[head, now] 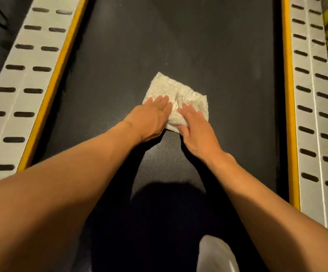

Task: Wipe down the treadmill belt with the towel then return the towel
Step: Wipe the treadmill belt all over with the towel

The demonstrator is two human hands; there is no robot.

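White terry cloth shows under and ahead of both hands. The left hand point(151, 116) lies flat on the near left part of the towel point(171, 89), its fingers straight and close together, pointing away from the person. The right hand point(196, 130) lies flat on the near right part, fingers stretched out and a little spread, the thumb resting along the towel's near edge. Neither hand pinches or bunches the cloth; both press down on it with open palms, and the fingertips of the two hands sit just beside each other, with a narrow strip of towel showing between them. Both forearms point(92, 173) are bare and reach forward from the bottom corners of the view.

The towel is folded into a rough rectangle, slightly rumpled, and lies near the middle of the dark belt point(178, 36), well apart from either edge. The belt has a fine dotted texture close to the hands.

Along each side of the belt runs a yellow strip point(61, 75), the other at the right point(288, 95). Outside these are white side rails point(21, 79), one left and one right point(312, 114), each with two rows of dark oval slots point(41, 68). At the bottom edge a pale, blurred shape point(216, 254) shows; what it is cannot be told.
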